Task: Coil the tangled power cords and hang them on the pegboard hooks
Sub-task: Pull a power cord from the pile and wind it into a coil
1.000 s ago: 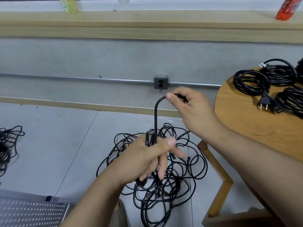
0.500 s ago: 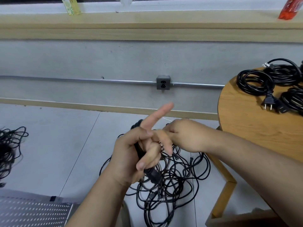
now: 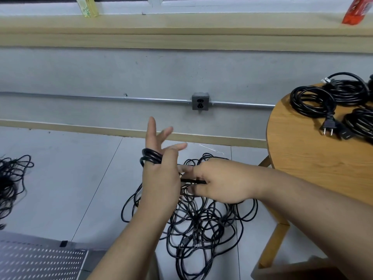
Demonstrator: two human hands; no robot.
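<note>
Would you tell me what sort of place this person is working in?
Likely a workshop or utility room: a bare grey concrete wall carries a metal conduit pipe to a grey surface-mounted socket box, a grey perforated pegboard lies lower left, and tangled black power cords sprawl on the tiled floor.

We're in a plain workroom here, a workshop sort of space: a bare grey concrete wall [image 3: 101,77], with a metal conduit [image 3: 60,97] running exposed along it into a surface-mounted outlet box [image 3: 199,101]. There's a pale tiled floor [image 3: 60,178] below and a long wooden ledge [image 3: 181,37] above. Black power cords [image 3: 201,219] lie tangled on the floor, with a second heap [image 3: 10,178] at the left edge. Coiled cords [image 3: 310,102] sit on a round wooden bench [image 3: 302,158], and a perforated pegboard panel [image 3: 40,261] shows at lower left.
</note>
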